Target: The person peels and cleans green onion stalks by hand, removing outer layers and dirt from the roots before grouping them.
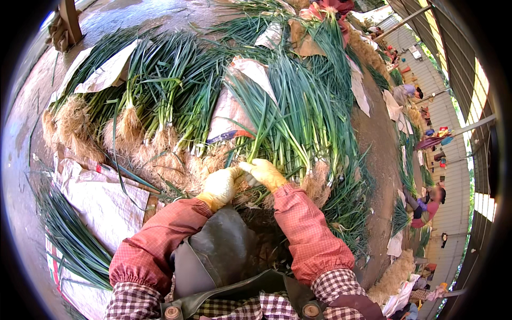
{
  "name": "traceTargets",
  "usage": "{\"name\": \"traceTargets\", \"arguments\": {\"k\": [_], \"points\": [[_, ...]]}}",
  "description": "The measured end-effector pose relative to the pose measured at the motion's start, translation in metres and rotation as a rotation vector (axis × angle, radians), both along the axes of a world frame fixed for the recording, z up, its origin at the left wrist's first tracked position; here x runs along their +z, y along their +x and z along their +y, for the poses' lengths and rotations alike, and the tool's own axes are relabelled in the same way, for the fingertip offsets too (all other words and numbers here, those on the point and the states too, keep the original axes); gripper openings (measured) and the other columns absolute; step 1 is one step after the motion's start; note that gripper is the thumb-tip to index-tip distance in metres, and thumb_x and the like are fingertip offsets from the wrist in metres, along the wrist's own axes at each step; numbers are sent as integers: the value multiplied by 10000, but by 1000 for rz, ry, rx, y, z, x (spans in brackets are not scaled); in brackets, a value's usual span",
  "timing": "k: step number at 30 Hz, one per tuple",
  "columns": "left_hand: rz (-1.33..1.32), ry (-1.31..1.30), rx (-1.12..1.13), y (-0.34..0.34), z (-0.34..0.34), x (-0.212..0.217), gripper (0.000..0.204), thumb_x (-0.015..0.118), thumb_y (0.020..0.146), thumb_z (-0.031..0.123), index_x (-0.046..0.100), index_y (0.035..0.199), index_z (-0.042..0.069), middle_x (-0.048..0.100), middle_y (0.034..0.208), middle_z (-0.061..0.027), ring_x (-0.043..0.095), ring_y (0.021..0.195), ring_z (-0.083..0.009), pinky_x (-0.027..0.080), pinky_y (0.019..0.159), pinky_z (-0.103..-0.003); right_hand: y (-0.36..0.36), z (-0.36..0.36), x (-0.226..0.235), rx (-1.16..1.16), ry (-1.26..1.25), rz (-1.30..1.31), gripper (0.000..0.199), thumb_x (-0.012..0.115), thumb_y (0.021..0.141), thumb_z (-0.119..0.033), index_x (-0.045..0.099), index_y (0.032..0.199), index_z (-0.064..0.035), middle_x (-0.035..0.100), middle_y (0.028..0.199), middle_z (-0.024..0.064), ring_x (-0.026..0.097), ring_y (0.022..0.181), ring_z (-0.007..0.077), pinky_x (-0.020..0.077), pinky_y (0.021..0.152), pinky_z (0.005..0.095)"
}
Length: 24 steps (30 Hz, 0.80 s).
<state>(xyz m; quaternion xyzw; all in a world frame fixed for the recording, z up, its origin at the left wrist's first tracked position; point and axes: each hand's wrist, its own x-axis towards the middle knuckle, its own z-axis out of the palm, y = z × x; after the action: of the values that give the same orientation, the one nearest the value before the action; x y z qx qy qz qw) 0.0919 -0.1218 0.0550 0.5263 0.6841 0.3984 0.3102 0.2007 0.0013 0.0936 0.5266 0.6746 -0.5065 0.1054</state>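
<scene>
Grip: your left hand [220,188] and right hand [265,174], both in pale yellow gloves, meet fingertip to fingertip. Fingers are curled on both, the gap between hands narrow. A green onion stalk [258,143] runs down to the meeting point; whether either hand closes on it, you cannot tell, as the fingers hide its lower end.

Around the grip: directly beyond it, the large fan of green onions [290,114] spreads its leaves away from you. Just right of your right hand hangs a tan root tuft [316,184]. Beyond and left of your left hand, more bundles [168,90] lie side by side, roots toward you. A pale sack [226,114] sits between those bundles and the large fan.

Nearer you than the grip: checked red sleeves [160,240] on both forearms, a dark apron [221,250] between them. Left of your left hand, a whitish sack [101,197] lies on the ground, with long green leaves [80,240] nearer you. Well to the right of the grip, a co-worker [429,208] in a reddish top is bent over.
</scene>
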Motion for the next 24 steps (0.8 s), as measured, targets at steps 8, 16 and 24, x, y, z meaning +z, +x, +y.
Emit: {"name": "traceTargets", "arguments": {"k": [8, 16, 24], "points": [[-529, -50, 81, 13, 12, -45, 259, 608, 808, 68, 552, 1050, -5, 640, 834, -134, 615, 755, -205, 475, 664, -290, 8, -61, 21, 211, 774, 420, 197, 532, 883, -231, 572, 804, -55, 600, 706, 98, 591, 611, 210, 489, 521, 307], [-1392, -274, -158, 23, 15, -2, 197, 494, 923, 233, 505, 888, 39, 598, 767, -75, 545, 527, -140, 440, 470, -245, 65, -26, 20, -551, -29, 496, 155, 565, 878, -200, 592, 938, -60, 589, 692, 16, 508, 534, 56, 388, 404, 167], [-1008, -449, 48, 25, 15, -12, 90, 471, 895, 115, 480, 941, 38, 561, 709, -66, 542, 510, -156, 436, 433, -254, 147, 3, 49, -1003, 429, 939, 165, 549, 879, -182, 574, 902, -21, 631, 804, 83, 526, 558, 64, 468, 457, 199]]}}
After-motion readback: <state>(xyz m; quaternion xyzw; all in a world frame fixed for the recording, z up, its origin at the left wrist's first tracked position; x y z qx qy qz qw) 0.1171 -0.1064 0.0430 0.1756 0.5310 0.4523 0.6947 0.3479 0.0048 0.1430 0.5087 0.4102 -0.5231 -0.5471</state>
